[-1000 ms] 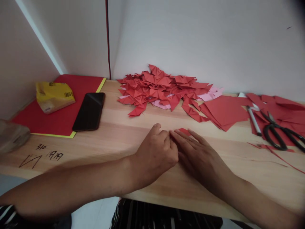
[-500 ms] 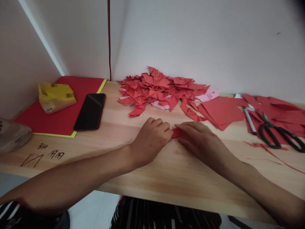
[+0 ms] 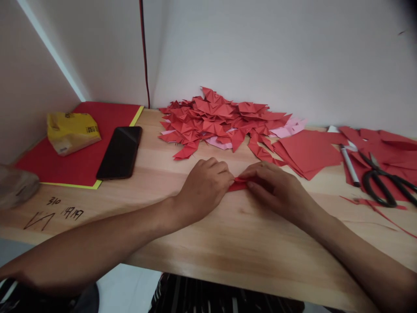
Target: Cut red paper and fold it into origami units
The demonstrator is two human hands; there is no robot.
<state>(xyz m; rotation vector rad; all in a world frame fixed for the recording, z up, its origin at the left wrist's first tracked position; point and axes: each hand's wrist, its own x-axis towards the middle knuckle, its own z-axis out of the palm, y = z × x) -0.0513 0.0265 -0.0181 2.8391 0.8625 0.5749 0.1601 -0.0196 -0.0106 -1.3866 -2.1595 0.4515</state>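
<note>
Between my two hands, low over the wooden table (image 3: 208,243), is a small folded piece of red paper (image 3: 239,184). My left hand (image 3: 206,184) is curled closed on its left end, and the knuckles hide the fingertips. From the other side, my right hand (image 3: 275,182) pinches the right end between thumb and fingers. Most of the paper is covered, so its folds cannot be made out fully. Just beyond my hands lies a heap of folded red paper pieces (image 3: 211,121) with some pink ones among them.
Red paper sheets (image 3: 309,152) lie right of the heap, near a marker (image 3: 350,167) and black-handled scissors (image 3: 379,187). Thin red strips (image 3: 374,204) lie closer to me. On the left are a phone (image 3: 120,152), a yellow packet (image 3: 73,132) and large red sheets (image 3: 61,167).
My right thumb and fingers have shifted on the red paper and now pinch it, with more of the paper showing. My left hand keeps its hold. The view has turned slightly.
</note>
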